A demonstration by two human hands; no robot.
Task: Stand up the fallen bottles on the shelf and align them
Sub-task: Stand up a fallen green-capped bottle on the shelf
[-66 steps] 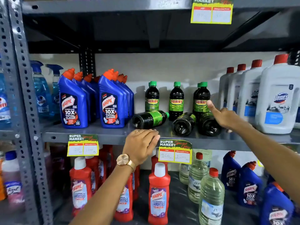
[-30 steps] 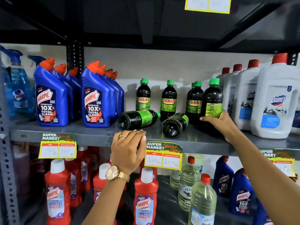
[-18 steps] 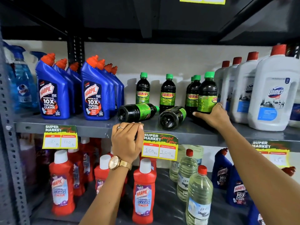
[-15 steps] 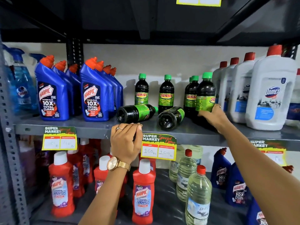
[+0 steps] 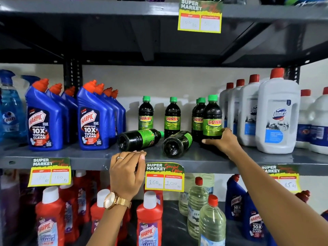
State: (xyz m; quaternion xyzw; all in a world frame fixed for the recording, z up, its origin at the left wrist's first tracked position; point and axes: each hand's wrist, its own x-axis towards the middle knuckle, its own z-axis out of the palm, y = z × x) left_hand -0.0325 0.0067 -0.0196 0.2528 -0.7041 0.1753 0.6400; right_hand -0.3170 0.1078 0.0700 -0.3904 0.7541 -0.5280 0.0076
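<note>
Centre right — the right hand [image 5: 222, 141] is closed round the base of an upright dark plastic bottle with green cap and label [image 5: 212, 119]. Two are seen lying at mid-frame: left fallen bottle [image 5: 140, 139], right fallen bottle [image 5: 177, 143]. The grey metal shelf lip [image 5: 85, 162] is gripped by the left hand [image 5: 126, 172]. Risk — the right fallen bottle could be nudged by the wrist and rolled off the front.

Grey shelf [image 5: 85, 158], middle tier.
- Left fallen bottle [image 5: 140, 139]: on its side, base forward.
- Right fallen bottle [image 5: 177, 143]: on its side, base forward, near the first.
- Front upright bottle [image 5: 212, 119]: green cap, gripped low by right hand [image 5: 222, 142].
- Rear upright bottles [image 5: 172, 116]: three clear, possibly a fourth half hidden.
- Left hand [image 5: 126, 172]: fingers hooked over shelf edge, beside price tag [image 5: 164, 176].
</note>
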